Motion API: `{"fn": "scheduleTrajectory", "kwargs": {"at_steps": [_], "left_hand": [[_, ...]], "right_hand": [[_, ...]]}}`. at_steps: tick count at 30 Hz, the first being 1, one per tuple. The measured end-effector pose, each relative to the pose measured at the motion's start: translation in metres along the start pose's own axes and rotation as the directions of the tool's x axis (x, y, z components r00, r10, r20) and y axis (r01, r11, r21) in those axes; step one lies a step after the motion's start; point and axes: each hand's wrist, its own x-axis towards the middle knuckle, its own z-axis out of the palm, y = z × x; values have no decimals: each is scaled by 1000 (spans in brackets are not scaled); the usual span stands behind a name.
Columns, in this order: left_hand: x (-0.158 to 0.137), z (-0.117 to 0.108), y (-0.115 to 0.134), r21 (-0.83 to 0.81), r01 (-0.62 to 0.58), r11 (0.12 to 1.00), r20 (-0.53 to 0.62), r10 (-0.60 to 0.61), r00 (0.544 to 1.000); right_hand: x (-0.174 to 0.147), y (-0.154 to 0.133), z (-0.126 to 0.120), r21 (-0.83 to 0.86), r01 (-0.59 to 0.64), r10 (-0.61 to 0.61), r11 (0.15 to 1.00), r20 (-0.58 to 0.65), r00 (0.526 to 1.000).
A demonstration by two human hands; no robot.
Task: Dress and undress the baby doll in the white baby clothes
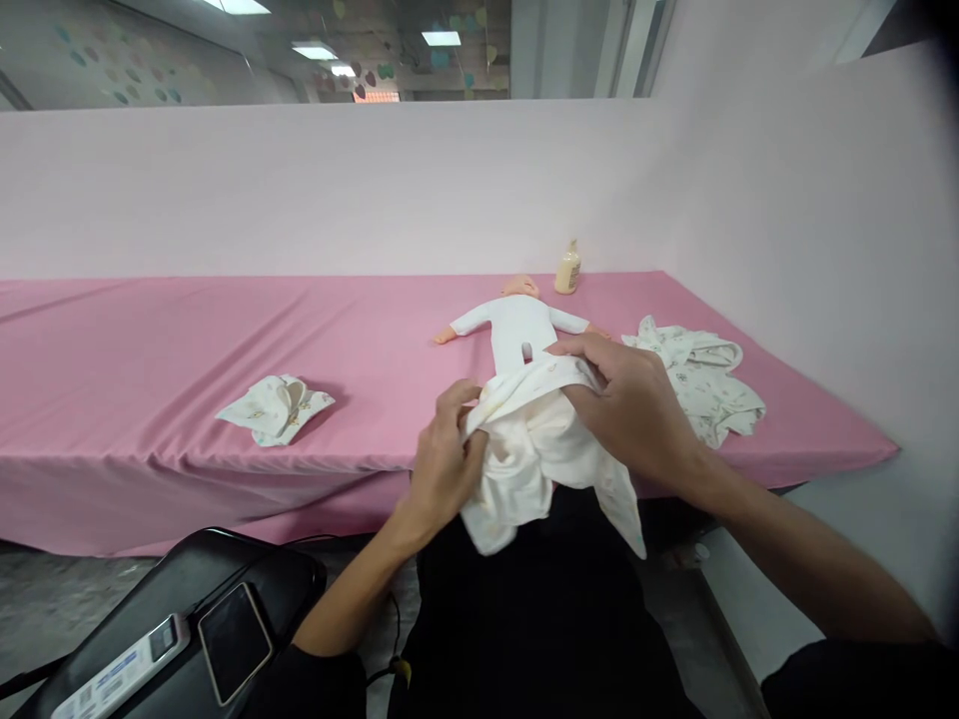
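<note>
Between my two hands hangs a piece of white baby clothing [524,449], bunched and partly unfolded; its exact kind is not clear. My left hand [450,454] pinches its left edge, and my right hand [629,399] grips the upper right edge between thumb and fingers. Just beyond it a baby doll [520,325] in a white long-sleeved suit lies on its back, arms spread, its legs partly hidden by the cloth. To the right lies a heap of printed white baby clothes [708,379]. A small folded printed cloth [276,407] rests at the left.
A pink-covered table [150,369] runs along a white wall [337,190]. A pump bottle [567,270] stands behind the doll. At the lower left, a black chair seat [187,589] bears a phone [236,642] and a white device [124,674] with a label.
</note>
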Motion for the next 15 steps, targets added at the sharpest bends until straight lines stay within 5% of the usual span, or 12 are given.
{"fn": "scheduleTrajectory", "kwargs": {"at_steps": [6,15], "left_hand": [[19,-64,-24,235,-44,971,-38,55,998],[0,-131,-23,143,-134,980,115,119,986]], "right_hand": [[0,21,-19,-136,73,-62,988,85,994],[-31,50,-40,-148,18,38,989,367,930]]}}
